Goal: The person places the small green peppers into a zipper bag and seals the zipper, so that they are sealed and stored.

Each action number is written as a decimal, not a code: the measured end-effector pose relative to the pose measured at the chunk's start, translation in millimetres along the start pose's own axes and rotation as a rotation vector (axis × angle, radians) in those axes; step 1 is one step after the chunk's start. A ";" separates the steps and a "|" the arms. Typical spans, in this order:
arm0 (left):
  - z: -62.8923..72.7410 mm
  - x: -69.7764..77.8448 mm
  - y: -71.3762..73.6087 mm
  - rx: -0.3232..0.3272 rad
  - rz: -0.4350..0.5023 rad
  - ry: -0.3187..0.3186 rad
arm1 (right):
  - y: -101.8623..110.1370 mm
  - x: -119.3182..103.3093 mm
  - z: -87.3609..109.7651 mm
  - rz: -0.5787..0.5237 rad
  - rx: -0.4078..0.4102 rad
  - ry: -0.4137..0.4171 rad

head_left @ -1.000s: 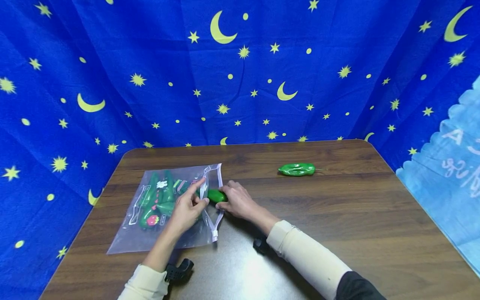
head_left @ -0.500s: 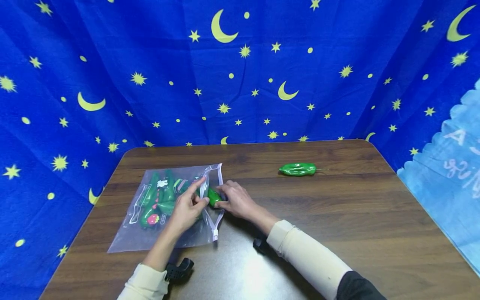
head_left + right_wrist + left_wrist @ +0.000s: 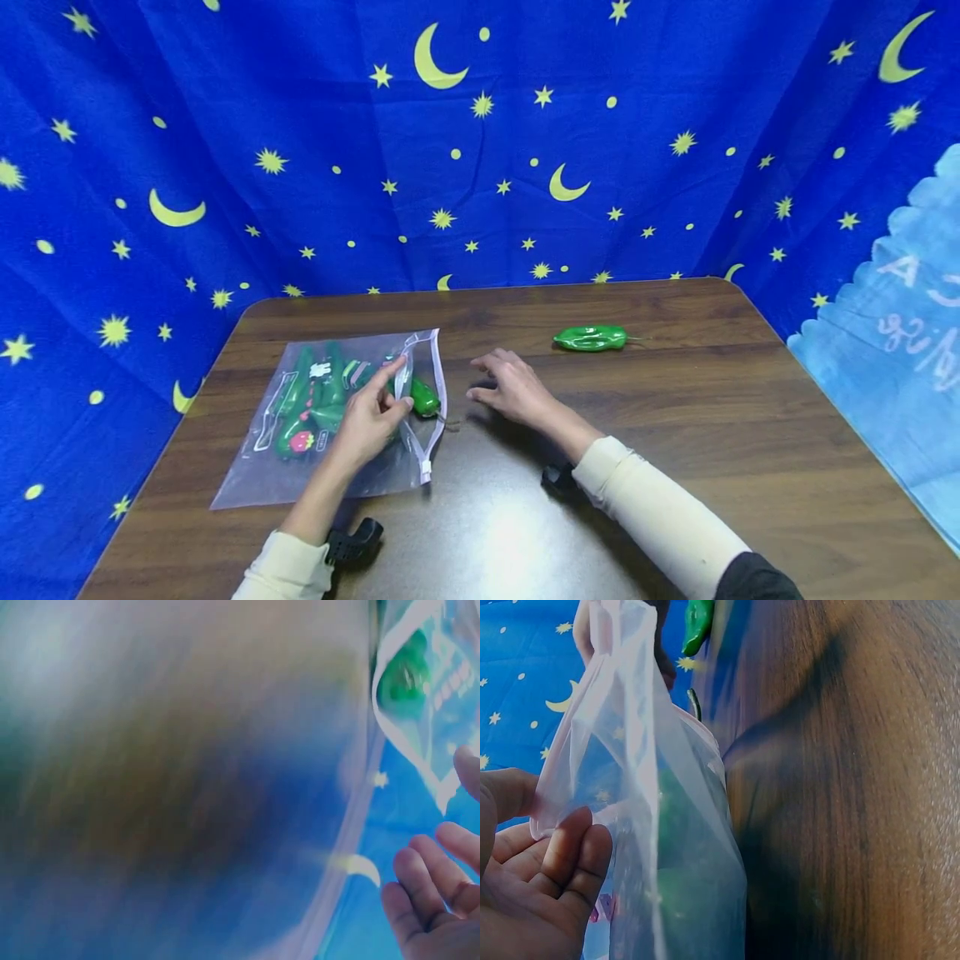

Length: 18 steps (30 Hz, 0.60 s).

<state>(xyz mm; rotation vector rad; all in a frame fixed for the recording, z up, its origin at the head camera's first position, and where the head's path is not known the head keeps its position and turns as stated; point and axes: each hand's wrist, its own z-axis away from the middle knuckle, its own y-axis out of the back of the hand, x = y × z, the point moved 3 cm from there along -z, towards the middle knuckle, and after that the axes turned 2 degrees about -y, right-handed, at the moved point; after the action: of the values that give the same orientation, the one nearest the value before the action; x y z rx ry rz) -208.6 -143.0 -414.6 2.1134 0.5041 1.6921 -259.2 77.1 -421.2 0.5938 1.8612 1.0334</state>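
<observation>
A clear plastic zip bag with a printed strawberry lies on the left of the table, its mouth facing right. Several green peppers show through its film. My left hand pinches the edge of the mouth between thumb and fingers, holding the film up. Just inside the mouth lies a green pepper, its stem poking out past the rim. To the right of the bag hovers my right hand, fingers loosely bent, holding nothing. Another green pepper rests at the back right.
The brown wooden table reaches back to a blue curtain with moons and stars. A light blue cloth hangs at the right. A white slider sits at the near end of the bag's zip.
My right hand has pushed the pepper farther into the bag's mouth, let go of it and drawn back to the right. The left hand has kept its hold on the bag.
</observation>
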 end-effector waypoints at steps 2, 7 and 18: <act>-0.5 0.2 -0.2 -0.003 0.001 0.004 | 7.9 8.4 1.0 0.007 0.012 -0.020; 0.0 0.8 -0.5 -0.002 -0.004 0.009 | 25.0 29.2 3.1 0.030 0.036 -0.057; -0.2 0.2 -1.6 0.006 -0.015 0.001 | 53.2 70.2 8.9 0.071 0.102 -0.127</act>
<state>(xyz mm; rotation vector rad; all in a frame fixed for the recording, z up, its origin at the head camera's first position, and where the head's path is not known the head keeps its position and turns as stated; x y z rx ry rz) -208.7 -141.6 -415.2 2.1082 0.5239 1.6855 -286.0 160.9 -411.9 0.7726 1.7995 0.9280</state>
